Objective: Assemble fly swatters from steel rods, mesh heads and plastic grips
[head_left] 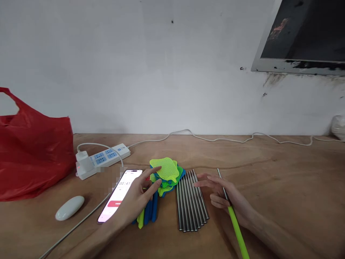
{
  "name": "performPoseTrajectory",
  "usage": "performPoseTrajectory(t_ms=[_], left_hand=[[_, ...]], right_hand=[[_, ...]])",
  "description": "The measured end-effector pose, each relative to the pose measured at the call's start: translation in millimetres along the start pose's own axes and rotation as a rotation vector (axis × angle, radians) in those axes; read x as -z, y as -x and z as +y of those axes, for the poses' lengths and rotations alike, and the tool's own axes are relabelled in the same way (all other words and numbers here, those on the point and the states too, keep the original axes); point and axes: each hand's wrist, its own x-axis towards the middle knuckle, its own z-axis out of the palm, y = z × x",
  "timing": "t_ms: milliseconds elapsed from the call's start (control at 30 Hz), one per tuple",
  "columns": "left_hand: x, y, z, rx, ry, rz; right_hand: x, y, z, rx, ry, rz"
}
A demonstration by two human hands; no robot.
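Note:
A stack of mesh fly swatter heads (165,169), yellow-green on top with green, blue and red below, lies at the table's middle. Over its left edge is my left hand (141,190), index finger and thumb apart, the fingertip at the top head; whether it presses on it I cannot tell. Below that hand, blue and yellow-green plastic handles (151,208) lie side by side. Several metal rods (191,205) are laid in a row to the right. My right hand (226,194) holds a metal rod with a yellow-green handle (237,230), its index finger reaching toward the row.
A lit phone with a timer (113,201) lies left of my left hand. Farther left are a white mouse (70,208), a power strip (107,156) with a plugged-in charger (84,162), and a red plastic bag (35,151). A white cable (215,139) runs along the wall.

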Motion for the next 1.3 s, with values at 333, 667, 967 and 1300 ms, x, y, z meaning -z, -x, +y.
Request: performPoseTrajectory(t_ms=[333, 667, 967, 1300], left_hand=[[0.3, -3.3, -5.4, -0.004, -0.08, -0.002], [-0.2, -1.3, -2.9, -0.145, -0.322, 0.049], [-3.5, 8.3, -0.9, -0.405, -0.518, -0.035], [-4.6, 10.3, 1.2, -0.531, -0.575, -0.097]], right_hand=[[-1.5, 2.4, 0.1, 0.001, -0.033, -0.018], [2.8, -3.2, -0.2, 0.075, -0.19, 0.02], [1.9, -1.6, 1.4, 0.205, -0.222, 0.24], [-7.4, -3.3, 10.9, 0.068, -0.169, 0.104]])
